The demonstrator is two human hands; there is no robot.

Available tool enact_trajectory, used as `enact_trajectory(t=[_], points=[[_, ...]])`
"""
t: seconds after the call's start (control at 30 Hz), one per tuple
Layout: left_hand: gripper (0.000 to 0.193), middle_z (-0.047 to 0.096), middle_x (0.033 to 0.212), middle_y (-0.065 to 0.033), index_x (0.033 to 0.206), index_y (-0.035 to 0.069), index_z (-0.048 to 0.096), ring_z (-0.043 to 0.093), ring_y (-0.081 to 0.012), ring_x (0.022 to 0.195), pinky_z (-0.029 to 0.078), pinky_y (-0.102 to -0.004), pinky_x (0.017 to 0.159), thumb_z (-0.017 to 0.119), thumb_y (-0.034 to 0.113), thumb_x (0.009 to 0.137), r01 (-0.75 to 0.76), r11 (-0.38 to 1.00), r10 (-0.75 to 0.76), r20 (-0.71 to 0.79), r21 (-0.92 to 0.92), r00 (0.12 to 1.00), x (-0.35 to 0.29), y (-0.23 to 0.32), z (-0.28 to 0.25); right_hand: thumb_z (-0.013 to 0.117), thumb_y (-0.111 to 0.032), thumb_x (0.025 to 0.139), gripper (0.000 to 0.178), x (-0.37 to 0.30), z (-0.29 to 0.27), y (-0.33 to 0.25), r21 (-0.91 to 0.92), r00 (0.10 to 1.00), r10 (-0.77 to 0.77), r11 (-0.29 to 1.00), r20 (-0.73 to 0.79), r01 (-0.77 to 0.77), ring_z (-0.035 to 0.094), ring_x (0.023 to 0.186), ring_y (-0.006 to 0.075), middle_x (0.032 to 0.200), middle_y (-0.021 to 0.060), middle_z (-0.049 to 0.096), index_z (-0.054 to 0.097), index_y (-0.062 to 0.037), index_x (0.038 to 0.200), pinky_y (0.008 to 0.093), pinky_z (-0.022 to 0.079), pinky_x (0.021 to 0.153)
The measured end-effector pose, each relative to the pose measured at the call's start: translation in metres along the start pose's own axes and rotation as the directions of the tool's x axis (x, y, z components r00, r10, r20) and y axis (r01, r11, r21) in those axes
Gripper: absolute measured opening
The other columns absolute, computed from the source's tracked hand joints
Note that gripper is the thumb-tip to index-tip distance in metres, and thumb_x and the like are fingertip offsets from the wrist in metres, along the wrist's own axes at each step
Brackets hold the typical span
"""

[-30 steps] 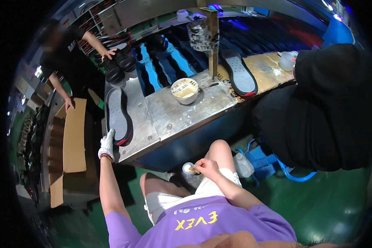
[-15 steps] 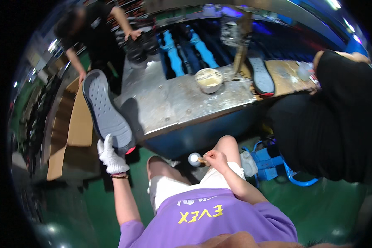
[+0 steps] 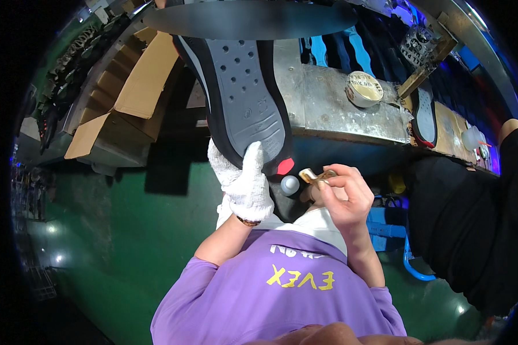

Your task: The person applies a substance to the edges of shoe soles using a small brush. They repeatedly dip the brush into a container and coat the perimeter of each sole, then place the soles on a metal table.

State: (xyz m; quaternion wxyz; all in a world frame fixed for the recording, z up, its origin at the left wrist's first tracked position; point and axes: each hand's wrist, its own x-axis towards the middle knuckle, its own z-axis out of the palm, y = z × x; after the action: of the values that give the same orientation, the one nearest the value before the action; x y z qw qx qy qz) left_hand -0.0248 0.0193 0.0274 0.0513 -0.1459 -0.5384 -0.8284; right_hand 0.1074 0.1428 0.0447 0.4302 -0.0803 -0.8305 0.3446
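A large shoe outsole (image 3: 247, 109), grey and dotted with holes inside a black rim, with a red patch at one end, is raised in front of me. My gloved left hand (image 3: 244, 184) grips its near end, thumb on the grey face. My bare right hand (image 3: 346, 194) pinches a small glue brush (image 3: 309, 176) with an amber, pale-tipped end. That tip is close to the red patch but apart from it. Just below the tip, a small white-topped bottle (image 3: 290, 185) stands near my knees. A dark blur hides the sole's far end.
An open cardboard box (image 3: 138, 86) is at the left. Ahead, a metal workbench (image 3: 328, 118) bears a tub of cream-coloured paste (image 3: 365, 89) and, farther right, another sole (image 3: 425, 118). A translucent cup (image 3: 472, 138) stands beyond it. Someone in black clothing (image 3: 472, 213) sits close on my right.
My view has turned left. The left hand has brought the sole inward and closer. My right hand has lifted the brush from beside the bottle toward the sole's red end.
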Motion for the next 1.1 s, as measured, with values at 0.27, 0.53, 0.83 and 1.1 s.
enact_trajectory(t=[0.27,0.53,0.83,1.1], points=[[0.068,0.053,0.137,-0.0113,0.148,0.007,0.037,0.056,-0.0217,0.121,0.047,-0.0361,0.103,0.069,-0.002,0.089,0.092,0.991,-0.09,0.033,-0.096,0.995,-0.014,0.008,-0.001,0.078,0.001,0.073,0.015,0.015,0.017,-0.014,-0.079,0.983,-0.124,0.988,0.133,0.136,0.063,0.074,0.0275,0.093,0.0157,0.068,0.065,-0.0001,0.08,0.0363,0.049,0.067],[0.069,0.053,0.136,-0.0102,0.149,0.011,0.034,0.056,-0.0204,0.12,0.047,-0.037,0.103,0.063,-0.009,0.09,0.047,0.998,-0.052,0.09,0.052,0.995,-0.018,0.0,-0.012,0.079,-0.002,0.073,0.016,0.015,0.022,-0.017,-0.243,0.962,-0.148,0.948,0.228,0.204,0.066,0.078,0.0267,0.091,0.0124,0.067,0.064,-0.0025,0.078,0.0376,0.05,0.072],[0.07,0.053,0.14,-0.0108,0.151,0.011,0.033,0.057,-0.0217,0.122,0.047,-0.038,0.105,0.062,-0.01,0.091,0.116,0.992,-0.115,0.006,-0.058,0.993,-0.019,-0.009,-0.011,0.079,-0.002,0.069,0.016,0.006,0.021,-0.001,-0.303,0.994,-0.042,0.951,0.096,0.07,0.064,0.079,0.0262,0.092,0.0116,0.066,0.064,-0.0025,0.075,0.0379,0.049,0.069],[0.071,0.052,0.138,-0.0131,0.149,0.003,0.035,0.055,-0.0219,0.122,0.046,-0.0359,0.104,0.073,0.004,0.089,0.097,0.995,-0.096,0.01,-0.022,0.995,-0.019,-0.009,-0.01,0.079,-0.003,0.067,0.016,0.011,0.015,-0.005,-0.337,0.963,-0.154,0.915,0.222,0.223,0.064,0.078,0.0253,0.091,0.0117,0.065,0.066,-0.0014,0.075,0.0368,0.05,0.07]])
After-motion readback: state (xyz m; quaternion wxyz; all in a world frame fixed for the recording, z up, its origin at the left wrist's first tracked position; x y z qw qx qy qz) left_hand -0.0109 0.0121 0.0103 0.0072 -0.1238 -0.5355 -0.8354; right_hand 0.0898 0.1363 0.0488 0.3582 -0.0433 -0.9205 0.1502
